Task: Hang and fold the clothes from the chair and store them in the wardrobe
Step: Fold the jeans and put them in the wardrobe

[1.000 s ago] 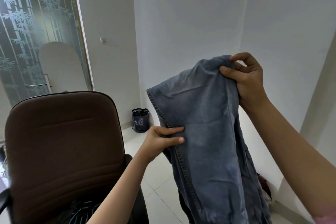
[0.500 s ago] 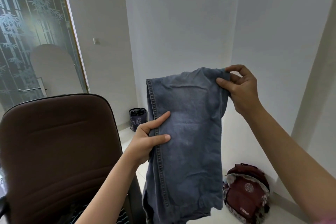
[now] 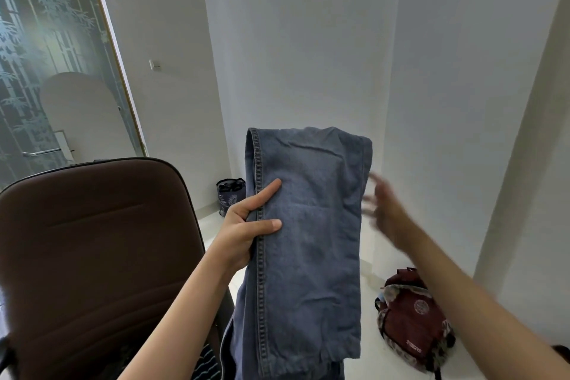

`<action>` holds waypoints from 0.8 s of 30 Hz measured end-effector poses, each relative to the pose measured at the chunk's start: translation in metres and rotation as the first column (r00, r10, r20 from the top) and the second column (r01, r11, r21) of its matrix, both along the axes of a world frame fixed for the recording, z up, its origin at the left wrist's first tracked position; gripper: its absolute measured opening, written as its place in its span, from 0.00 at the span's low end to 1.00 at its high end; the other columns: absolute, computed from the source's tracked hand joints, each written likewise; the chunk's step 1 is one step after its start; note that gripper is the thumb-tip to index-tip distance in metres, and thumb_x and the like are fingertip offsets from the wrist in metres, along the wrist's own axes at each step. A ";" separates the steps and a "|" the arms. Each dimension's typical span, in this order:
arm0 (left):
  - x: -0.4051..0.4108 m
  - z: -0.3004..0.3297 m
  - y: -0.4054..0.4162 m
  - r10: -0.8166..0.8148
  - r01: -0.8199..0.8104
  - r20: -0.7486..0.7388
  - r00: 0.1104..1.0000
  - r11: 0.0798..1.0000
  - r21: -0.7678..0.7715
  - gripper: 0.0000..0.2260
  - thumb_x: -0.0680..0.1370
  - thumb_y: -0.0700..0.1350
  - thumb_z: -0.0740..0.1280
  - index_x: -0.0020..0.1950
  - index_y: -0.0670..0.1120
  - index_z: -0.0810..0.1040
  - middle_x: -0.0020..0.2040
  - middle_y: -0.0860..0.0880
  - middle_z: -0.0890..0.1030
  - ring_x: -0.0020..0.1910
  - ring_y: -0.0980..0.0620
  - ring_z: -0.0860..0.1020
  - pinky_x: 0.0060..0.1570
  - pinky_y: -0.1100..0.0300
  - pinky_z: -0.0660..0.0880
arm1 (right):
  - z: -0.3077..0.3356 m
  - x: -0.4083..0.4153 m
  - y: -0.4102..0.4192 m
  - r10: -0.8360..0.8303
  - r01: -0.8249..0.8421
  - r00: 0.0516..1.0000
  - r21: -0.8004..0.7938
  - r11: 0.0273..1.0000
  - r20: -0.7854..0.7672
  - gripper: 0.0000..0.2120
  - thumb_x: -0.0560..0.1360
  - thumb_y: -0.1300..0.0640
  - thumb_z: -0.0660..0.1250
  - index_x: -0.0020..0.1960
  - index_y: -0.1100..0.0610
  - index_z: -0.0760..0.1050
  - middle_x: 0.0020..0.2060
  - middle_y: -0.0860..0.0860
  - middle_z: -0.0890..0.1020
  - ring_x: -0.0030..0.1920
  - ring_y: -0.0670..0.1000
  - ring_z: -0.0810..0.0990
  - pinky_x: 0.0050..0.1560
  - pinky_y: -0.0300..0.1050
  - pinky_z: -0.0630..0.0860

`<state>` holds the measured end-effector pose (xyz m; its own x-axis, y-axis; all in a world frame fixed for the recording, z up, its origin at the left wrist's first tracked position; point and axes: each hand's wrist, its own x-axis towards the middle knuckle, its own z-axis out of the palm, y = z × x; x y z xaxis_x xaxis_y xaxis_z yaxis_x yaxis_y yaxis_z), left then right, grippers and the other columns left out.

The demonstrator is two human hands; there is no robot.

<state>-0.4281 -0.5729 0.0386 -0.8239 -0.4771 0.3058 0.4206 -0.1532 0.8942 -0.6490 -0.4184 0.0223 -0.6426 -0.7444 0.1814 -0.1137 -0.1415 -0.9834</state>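
A pair of grey-blue jeans (image 3: 311,225), folded over, hangs in the air in front of me. My left hand (image 3: 246,222) grips its left seam edge, thumb and forefinger on the front of the fabric. Just off the right edge of the jeans, my right hand (image 3: 385,210) is blurred with its fingers spread, holding nothing. The brown office chair (image 3: 92,250) stands at the lower left, with a dark striped garment (image 3: 206,364) partly visible on its seat. No wardrobe is in view.
A dark red backpack (image 3: 413,321) lies on the white tiled floor at the lower right. A small dark bag (image 3: 229,194) sits against the far wall. A frosted glass door with a bamboo pattern (image 3: 46,65) is at the left.
My right hand has let go of the jeans' top right corner and dropped down beside them. The jeans have come lower and hang flatter from my left hand.
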 end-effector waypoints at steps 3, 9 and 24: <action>-0.002 0.003 -0.003 0.021 -0.021 0.003 1.000 0.999 0.032 0.28 0.63 0.25 0.68 0.57 0.49 0.82 0.58 0.47 0.82 0.55 0.47 0.81 0.45 0.59 0.80 | -0.058 0.032 -0.002 0.254 -0.255 0.958 -0.011 0.967 0.132 0.55 0.54 0.19 0.63 0.74 0.45 0.58 0.64 0.52 0.78 0.61 0.53 0.79 0.64 0.56 0.73; 0.002 0.010 -0.018 0.136 -0.138 0.054 0.989 0.989 0.047 0.26 0.67 0.24 0.64 0.56 0.48 0.82 0.55 0.48 0.83 0.51 0.49 0.82 0.42 0.60 0.80 | -0.075 0.073 0.002 0.058 -0.031 0.994 -0.282 0.959 0.089 0.43 0.68 0.60 0.74 0.70 0.39 0.50 0.53 0.54 0.83 0.53 0.55 0.83 0.50 0.46 0.80; 0.018 0.009 -0.049 0.081 -0.057 0.467 0.881 0.996 -0.066 0.17 0.74 0.37 0.66 0.61 0.48 0.79 0.60 0.43 0.79 0.51 0.47 0.80 0.47 0.56 0.80 | -0.048 0.091 0.005 -0.057 -0.010 0.980 -0.333 0.943 -0.192 0.12 0.71 0.63 0.67 0.45 0.49 0.84 0.46 0.47 0.84 0.52 0.47 0.81 0.53 0.35 0.75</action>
